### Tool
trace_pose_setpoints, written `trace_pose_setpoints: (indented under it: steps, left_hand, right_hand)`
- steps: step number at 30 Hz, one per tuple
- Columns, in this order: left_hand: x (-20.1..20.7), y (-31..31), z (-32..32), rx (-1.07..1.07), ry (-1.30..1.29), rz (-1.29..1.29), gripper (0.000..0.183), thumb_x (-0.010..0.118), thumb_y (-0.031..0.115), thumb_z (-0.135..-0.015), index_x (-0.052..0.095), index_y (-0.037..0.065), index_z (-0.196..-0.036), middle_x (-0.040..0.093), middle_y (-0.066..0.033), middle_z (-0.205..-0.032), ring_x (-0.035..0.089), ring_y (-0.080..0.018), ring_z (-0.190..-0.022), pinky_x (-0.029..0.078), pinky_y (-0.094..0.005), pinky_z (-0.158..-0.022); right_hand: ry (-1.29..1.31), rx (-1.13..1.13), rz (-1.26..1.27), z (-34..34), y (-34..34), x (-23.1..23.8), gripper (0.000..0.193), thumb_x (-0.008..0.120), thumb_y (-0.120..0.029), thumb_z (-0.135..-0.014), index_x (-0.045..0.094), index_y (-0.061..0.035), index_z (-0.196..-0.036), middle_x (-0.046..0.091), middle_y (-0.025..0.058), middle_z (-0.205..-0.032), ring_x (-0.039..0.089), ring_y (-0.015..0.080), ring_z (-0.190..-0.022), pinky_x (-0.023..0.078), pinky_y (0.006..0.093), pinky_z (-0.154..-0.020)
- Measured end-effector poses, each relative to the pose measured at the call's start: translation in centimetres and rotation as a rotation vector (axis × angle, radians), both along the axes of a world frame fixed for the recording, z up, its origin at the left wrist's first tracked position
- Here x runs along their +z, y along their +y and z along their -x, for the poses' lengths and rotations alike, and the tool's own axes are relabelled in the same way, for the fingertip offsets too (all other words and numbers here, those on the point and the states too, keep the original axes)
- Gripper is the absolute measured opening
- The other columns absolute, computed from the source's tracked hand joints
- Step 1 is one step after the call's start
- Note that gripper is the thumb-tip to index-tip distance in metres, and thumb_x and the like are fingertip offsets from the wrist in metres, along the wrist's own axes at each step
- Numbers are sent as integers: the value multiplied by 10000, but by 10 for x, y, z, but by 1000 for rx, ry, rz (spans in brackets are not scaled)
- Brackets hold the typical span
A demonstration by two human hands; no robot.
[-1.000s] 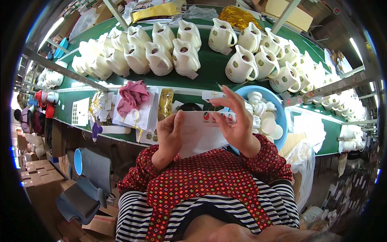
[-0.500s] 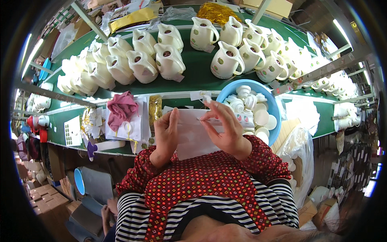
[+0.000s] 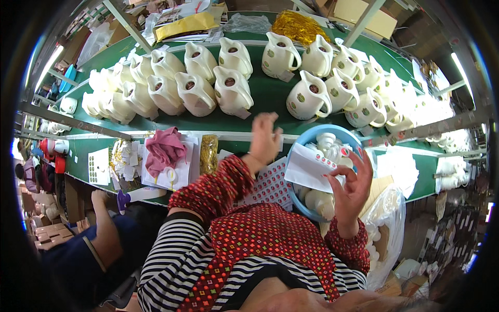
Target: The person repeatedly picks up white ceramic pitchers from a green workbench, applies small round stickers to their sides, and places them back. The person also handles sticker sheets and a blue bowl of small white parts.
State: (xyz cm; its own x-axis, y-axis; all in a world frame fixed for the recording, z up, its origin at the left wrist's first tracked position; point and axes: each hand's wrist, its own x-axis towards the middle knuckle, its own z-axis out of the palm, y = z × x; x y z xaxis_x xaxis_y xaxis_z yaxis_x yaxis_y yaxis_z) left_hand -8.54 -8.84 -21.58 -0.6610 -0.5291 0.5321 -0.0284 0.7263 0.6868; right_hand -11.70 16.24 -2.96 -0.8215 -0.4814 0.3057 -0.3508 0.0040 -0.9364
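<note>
Your green bench (image 3: 267, 96) spans the upper frame, bearing two groups of white pitchers, one upper left (image 3: 231, 96) and one upper right (image 3: 307, 100). A co-worker's arm (image 3: 106, 234) has come in at lower left, clear of your hands. The blue basin (image 3: 347, 136), right of centre, holds white round parts (image 3: 326, 140). A sheet of red round stickers (image 3: 267, 184), now exposed, lies at centre, partly under your left forearm.

The white sheet (image 3: 304, 169), with its short row of stickers, has shifted right and now overlies the basin's left side. Your left hand (image 3: 265, 138) has left it and reaches up-centre towards the pitchers; any control of the sheet therefore falls to the right alone. Left grip: fingers parted, blurred, nothing seen in them. Right hand (image 3: 353, 190): thumb and one finger nearly meeting at the sheet's right edge, apparently pinching it; remaining fingers raised and spread.
</note>
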Motion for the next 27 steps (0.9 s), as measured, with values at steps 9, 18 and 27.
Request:
trace_pose_setpoints:
  steps: [9,18,27]
  left_hand:
    - [4,-202,23,142,-670,348,915,795,188,-769,374,153,-1581,602,-119,-1399,416,-335,-1421,237,-602,-1199]
    - [47,-210,-23,-194,-103,-435,477,738,98,-929,660,102,-1399,748,-116,-1203,686,-175,-1100,521,-323,-994]
    - [76,-81,-97,-689,-340,-1149,390,691,297,-1025,734,-6,-1266,754,-55,-1074,669,-115,-952,560,-281,-864]
  right_hand:
    - [-96,18,-80,11,-4,3,936,730,185,-790,269,17,-1587,463,252,-1514,693,191,-974,590,339,-900]
    - [-45,128,-81,2,-26,38,933,753,150,-805,265,21,-1589,476,243,-1511,703,182,-930,541,354,-952]
    - [-246,580,-57,-64,-65,44,904,749,133,-818,288,-1,-1584,500,162,-1482,712,168,-940,539,321,-912]
